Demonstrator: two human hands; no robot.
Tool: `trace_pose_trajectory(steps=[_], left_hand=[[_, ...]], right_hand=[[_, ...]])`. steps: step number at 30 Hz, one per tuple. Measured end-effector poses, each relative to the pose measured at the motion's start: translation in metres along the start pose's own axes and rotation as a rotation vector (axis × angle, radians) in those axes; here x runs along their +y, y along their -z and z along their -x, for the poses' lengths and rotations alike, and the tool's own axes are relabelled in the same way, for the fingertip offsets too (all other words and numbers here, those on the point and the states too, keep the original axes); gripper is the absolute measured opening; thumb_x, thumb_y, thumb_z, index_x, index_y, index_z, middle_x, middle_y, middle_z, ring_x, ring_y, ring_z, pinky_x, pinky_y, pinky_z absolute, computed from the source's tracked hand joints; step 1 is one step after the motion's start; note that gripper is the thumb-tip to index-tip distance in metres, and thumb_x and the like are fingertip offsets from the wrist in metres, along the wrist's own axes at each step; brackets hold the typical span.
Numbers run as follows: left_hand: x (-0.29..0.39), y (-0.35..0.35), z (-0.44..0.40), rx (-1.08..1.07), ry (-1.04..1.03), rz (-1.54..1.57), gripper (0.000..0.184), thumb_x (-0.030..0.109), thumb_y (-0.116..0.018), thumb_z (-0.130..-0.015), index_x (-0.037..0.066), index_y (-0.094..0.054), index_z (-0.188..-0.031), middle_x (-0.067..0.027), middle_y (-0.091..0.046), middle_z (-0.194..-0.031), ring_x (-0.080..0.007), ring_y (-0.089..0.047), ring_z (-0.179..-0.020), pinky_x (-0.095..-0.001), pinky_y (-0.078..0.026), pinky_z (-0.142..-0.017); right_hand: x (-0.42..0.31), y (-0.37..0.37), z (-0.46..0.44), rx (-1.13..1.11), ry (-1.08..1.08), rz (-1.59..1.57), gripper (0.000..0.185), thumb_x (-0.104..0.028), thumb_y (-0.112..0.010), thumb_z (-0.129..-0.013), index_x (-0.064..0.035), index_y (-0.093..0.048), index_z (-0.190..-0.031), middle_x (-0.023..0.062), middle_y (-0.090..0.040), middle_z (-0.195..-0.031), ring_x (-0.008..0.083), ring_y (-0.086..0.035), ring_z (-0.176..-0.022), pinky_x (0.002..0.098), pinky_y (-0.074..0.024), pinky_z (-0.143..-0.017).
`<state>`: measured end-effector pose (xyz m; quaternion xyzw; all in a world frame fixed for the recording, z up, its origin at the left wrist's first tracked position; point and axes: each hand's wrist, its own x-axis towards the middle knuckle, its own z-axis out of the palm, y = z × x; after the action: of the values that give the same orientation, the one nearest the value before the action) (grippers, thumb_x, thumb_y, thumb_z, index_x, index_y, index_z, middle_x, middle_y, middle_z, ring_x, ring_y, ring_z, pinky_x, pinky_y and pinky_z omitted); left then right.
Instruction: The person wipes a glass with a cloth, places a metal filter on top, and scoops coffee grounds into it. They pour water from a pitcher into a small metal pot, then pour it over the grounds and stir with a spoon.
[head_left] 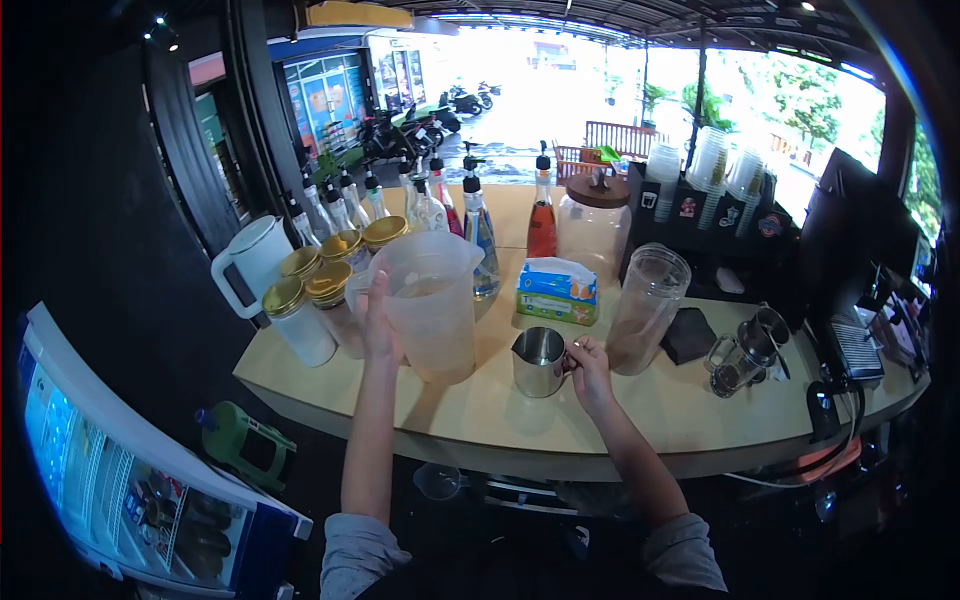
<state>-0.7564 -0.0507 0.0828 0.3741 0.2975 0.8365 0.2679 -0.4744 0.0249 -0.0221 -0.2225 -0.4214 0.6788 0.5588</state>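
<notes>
The counter [500, 432] is spreading across my view, its pale top bearing nearly everything before me, while a lit fridge [120, 470] is standing low on my left. On the counter, the big translucent pitcher [435, 335] is standing upright in front of my left hand [376, 315], its spout facing right and some liquid apparently showing inside, though the cloudy plastic is making that hard to judge. That hand is closing around the pitcher's handle, thumb uppermost. The tall clear container [648, 305] is leaning rightward in my view, just beyond my right hand [592, 368], and the glass jar [592, 232] with a wooden lid is sitting behind it, to the left. The white jug [258, 255] is standing at the far left, beside several gold-lidded jars [302, 338]. Pump bottles are lining up behind the pitcher, a blue one [485, 245] near its spout and a red one [541, 228] next to the glass jar. The tissue pack [557, 292] is lying between the pitcher and the clear container. Smaller still, the metal jug [539, 374] is resting upright on the counter in front of the tissues, its open mouth showing; my right hand is holding its handle on the right side, fingers curling in and nearly closed. A folded black cloth [688, 337] is lying right of the clear container.
</notes>
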Motion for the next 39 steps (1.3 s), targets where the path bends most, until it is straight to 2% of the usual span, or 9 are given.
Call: trace_pose_trajectory(steps=[1, 2, 4, 8, 10, 17, 23, 25, 39], left_hand=[[0.003, 0.001, -0.003, -0.012, 0.076, 0.059, 0.055, 0.023, -0.062, -0.088, -0.007, -0.044, -0.13, -0.0139, -0.046, -0.134, -0.0198, -0.047, -0.121, -0.0313, -0.036, -0.102], [0.004, 0.001, -0.003, -0.016, 0.085, 0.061, 0.055, 0.023, -0.062, -0.088, -0.007, -0.044, -0.13, -0.0139, -0.046, -0.134, -0.0198, -0.047, -0.121, -0.0313, -0.036, -0.102], [0.015, -0.007, -0.003, -0.073, 0.069, -0.16, 0.057, 0.029, -0.06, -0.086, -0.003, -0.045, -0.131, -0.0123, -0.048, -0.134, -0.0213, -0.039, -0.127, -0.0376, -0.022, -0.11], [0.018, -0.017, -0.008, -0.233, 0.069, -0.202, 0.056, 0.022, -0.061, -0.085, -0.004, -0.044, -0.131, -0.0134, -0.047, -0.136, -0.022, -0.039, -0.129, -0.036, -0.022, -0.111], [0.019, -0.023, -0.008, -0.3, 0.072, -0.262, 0.056, 0.016, -0.061, -0.084, -0.005, -0.042, -0.132, -0.0144, -0.046, -0.137, -0.023, -0.039, -0.13, -0.0351, -0.024, -0.11], [0.021, -0.056, 0.005, -0.408, 0.063, -0.433, 0.062, 0.018, -0.065, -0.082, -0.007, -0.04, -0.133, -0.0144, -0.046, -0.136, -0.0214, -0.041, -0.128, -0.0339, -0.031, -0.106], [0.011, -0.068, 0.011, -0.48, 0.069, -0.537, 0.068, 0.023, -0.072, -0.078, -0.007, -0.042, -0.13, -0.0152, -0.051, -0.127, -0.0184, -0.049, -0.116, -0.0326, -0.039, -0.099], [0.007, -0.068, 0.013, -0.441, 0.023, -0.55, 0.069, 0.022, -0.077, -0.073, -0.007, -0.044, -0.126, -0.0157, -0.058, -0.115, -0.0214, -0.057, -0.106, -0.0333, -0.045, -0.092], [0.012, -0.062, 0.014, -0.427, 0.019, -0.661, 0.071, 0.024, -0.079, -0.071, -0.006, -0.045, -0.126, -0.0155, -0.058, -0.115, -0.0204, -0.057, -0.106, -0.0332, -0.046, -0.092]], right_hand=[[0.004, 0.005, -0.003, -0.003, 0.009, 0.005, 0.022, -0.01, -0.058, -0.089, -0.011, -0.043, -0.073, -0.0026, -0.045, -0.061, 0.0067, -0.044, -0.053, 0.0235, -0.0376, -0.054], [0.008, 0.01, -0.005, -0.007, 0.016, 0.01, 0.022, -0.01, -0.058, -0.089, -0.0111, -0.043, -0.073, -0.0028, -0.044, -0.061, 0.007, -0.045, -0.053, 0.0235, -0.0378, -0.054], [0.008, 0.011, -0.005, -0.005, 0.019, 0.003, 0.022, -0.01, -0.058, -0.089, -0.0111, -0.044, -0.073, -0.0029, -0.044, -0.061, 0.0073, -0.046, -0.054, 0.0235, -0.0376, -0.053], [0.003, 0.012, -0.003, -0.017, 0.008, -0.026, 0.015, -0.007, -0.056, -0.09, -0.0092, -0.048, -0.077, -0.0017, -0.048, -0.063, 0.0078, -0.046, -0.056, 0.0249, -0.0388, -0.056], [0.001, 0.011, -0.001, -0.002, 0.014, -0.014, 0.016, -0.007, -0.056, -0.089, -0.0091, -0.048, -0.076, -0.0016, -0.048, -0.063, 0.008, -0.045, -0.057, 0.0248, -0.0386, -0.056], [0.002, 0.016, -0.003, 0.05, 0.031, -0.023, 0.016, -0.005, -0.057, -0.088, -0.0085, -0.047, -0.076, -0.0014, -0.047, -0.063, 0.0081, -0.045, -0.058, 0.0235, -0.0366, -0.058], [-0.004, 0.015, -0.002, 0.052, 0.031, -0.019, 0.018, -0.006, -0.057, -0.088, -0.0095, -0.046, -0.074, -0.0019, -0.046, -0.062, 0.008, -0.044, -0.057, 0.0244, -0.0367, -0.057], [-0.004, 0.014, -0.002, 0.056, 0.024, -0.017, 0.018, -0.007, -0.058, -0.088, -0.0098, -0.046, -0.074, -0.0022, -0.046, -0.062, 0.0078, -0.044, -0.057, 0.0244, -0.0363, -0.057], [-0.012, 0.006, 0.002, 0.069, -0.003, -0.029, 0.02, -0.007, -0.06, -0.087, -0.0112, -0.045, -0.074, -0.0033, -0.044, -0.061, 0.0063, -0.042, -0.057, 0.0235, -0.0342, -0.058]])
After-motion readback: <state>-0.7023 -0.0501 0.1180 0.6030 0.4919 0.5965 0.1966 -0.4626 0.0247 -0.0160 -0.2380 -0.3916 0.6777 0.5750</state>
